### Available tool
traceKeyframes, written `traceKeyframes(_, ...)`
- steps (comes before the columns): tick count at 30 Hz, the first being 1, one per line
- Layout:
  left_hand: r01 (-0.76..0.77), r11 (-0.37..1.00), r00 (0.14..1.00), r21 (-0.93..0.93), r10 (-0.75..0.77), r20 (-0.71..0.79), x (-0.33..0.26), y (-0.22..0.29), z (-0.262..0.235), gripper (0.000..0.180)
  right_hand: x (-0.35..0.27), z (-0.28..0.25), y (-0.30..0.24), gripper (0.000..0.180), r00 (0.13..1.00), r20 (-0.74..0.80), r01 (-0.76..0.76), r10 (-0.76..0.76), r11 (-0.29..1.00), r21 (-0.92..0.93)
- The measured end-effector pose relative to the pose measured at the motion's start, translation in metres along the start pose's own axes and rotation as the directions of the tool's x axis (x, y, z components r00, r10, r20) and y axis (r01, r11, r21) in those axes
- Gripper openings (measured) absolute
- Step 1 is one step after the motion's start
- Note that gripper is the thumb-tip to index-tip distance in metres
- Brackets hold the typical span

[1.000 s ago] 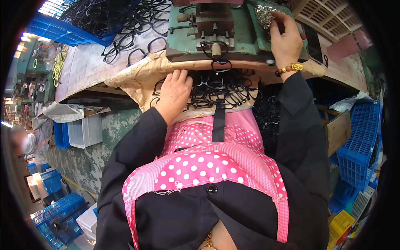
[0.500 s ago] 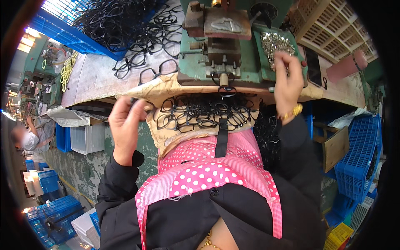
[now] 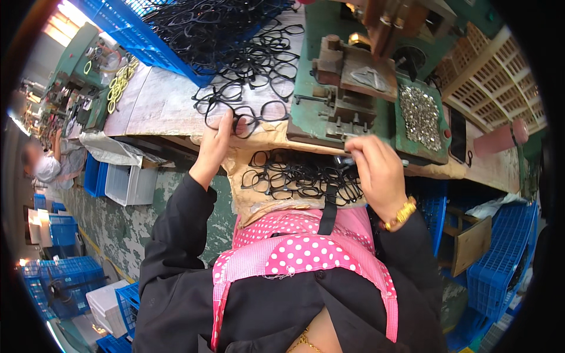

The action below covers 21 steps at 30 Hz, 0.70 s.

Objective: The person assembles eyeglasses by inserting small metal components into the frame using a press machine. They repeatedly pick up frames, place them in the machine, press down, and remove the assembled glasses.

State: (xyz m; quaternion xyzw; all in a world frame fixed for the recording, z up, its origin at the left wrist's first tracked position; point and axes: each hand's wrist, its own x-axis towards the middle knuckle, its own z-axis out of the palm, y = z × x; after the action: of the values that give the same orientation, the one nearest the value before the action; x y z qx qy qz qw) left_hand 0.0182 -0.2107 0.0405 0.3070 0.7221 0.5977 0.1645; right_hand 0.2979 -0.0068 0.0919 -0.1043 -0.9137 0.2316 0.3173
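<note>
My left hand (image 3: pixel 215 144) is at the front edge of the bench, its fingers closed on a black eyeglass frame (image 3: pixel 254 117) without lenses that lies there. Loose frames overlap it, so which rims belong to it is hard to tell. My right hand (image 3: pixel 379 173) is in front of the green press machine (image 3: pixel 315 126), fingertips pinched together by its front fixture (image 3: pixel 353 126). Whatever those fingertips hold is too small or hidden to name. Below, several black eyeglass frames (image 3: pixel 288 179) lie on brown paper (image 3: pixel 238 200) over my lap.
Behind my left hand, a blue basket (image 3: pixel 170 56) overflows with black frames. A green tray of small shiny metal parts (image 3: pixel 419 115) is right of the press, beside a dark phone (image 3: pixel 457 135) and a pink bottle (image 3: pixel 497 140). Another person (image 3: pixel 50 165) sits far left.
My right hand has left the tray of metal parts and come left to the press front. My left hand has moved forward to the frames on the bench. The view has shifted.
</note>
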Motion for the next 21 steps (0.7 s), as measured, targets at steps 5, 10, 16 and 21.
traceKeyframes(5, 0.165, 0.982, 0.986, -0.091, -0.168, -0.024, 0.048, -0.008, -0.018, 0.055, -0.006, -0.030, -0.025, 0.018, 0.997, 0.052, -0.059, 0.049, 0.975, 0.214)
traceKeyframes(10, 0.025, 0.975, 0.986, -0.221, -0.061, -0.156, 0.044, 0.036, 0.001, 0.065, 0.005, -0.040, -0.006, 0.015, 0.916, -0.198, -0.212, 0.349, 0.840, 0.500)
traceKeyframes(16, -0.014, 0.924, 0.998, -0.382, 0.037, 0.054, 0.021, 0.113, 0.036, 0.029, 0.049, -0.037, 0.008, 0.016, 0.840, -0.388, -0.093, 0.379, 0.805, 0.585)
traceKeyframes(21, -0.266, 0.850, 0.945, -0.454, 0.322, 0.050, 0.018, 0.164, 0.073, 0.011, 0.074, -0.014, 0.022, 0.016, 0.858, -0.466, -0.013, 0.214, 0.917, 0.398)
